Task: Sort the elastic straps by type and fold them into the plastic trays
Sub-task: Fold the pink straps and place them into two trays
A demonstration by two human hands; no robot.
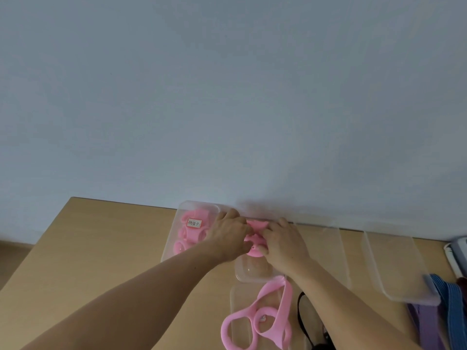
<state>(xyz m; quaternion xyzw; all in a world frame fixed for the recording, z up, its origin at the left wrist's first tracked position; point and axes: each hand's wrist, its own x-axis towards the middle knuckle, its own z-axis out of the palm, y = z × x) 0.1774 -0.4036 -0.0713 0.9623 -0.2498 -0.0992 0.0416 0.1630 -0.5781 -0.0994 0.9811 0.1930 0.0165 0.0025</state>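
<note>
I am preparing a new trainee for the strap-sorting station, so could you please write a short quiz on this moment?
1. True or false: the labelled tray at the left already holds folded pink straps.
2. What do the left hand and the right hand hold between them? A) a blue strap B) a pink strap C) a black strap
3. What colour is the loose strap lying on the table in front of the hands, nearer the camera?

Key: 1 true; 2 B; 3 pink.
</note>
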